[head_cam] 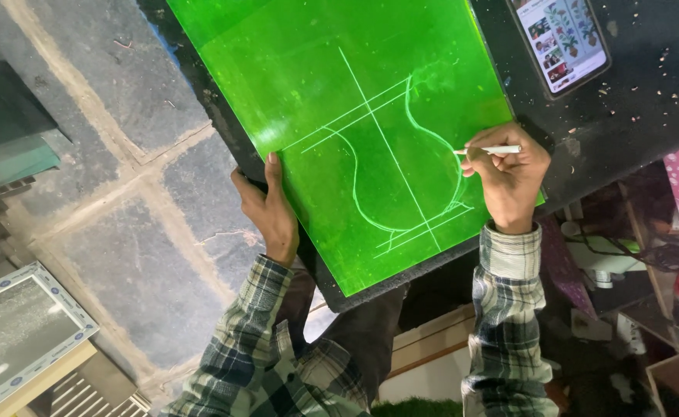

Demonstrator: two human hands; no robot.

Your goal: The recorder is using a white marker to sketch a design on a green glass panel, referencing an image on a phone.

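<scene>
— Grey paving slabs of the floor fill the view off to the left of the hands, and a black surface runs under and beyond them. What lies on it?

— A big green translucent sheet, tilted across the surface, its near corner overhanging toward the person. White lines cross it, and a curved vase-like outline is drawn between the two hands.

— And the hands?

— The left hand clasps the sheet's left edge, thumb lying flat on top, fingers curled underneath. The right hand is closed narrowly around a slim white marker, whose tip touches the sheet at the outline's right curve. Both sleeves are plaid.

— Anything smaller?

— A phone lies face up on the surface beyond the right hand, screen lit with small pictures. A framed glass pane rests on the floor well left of the left hand.
</scene>
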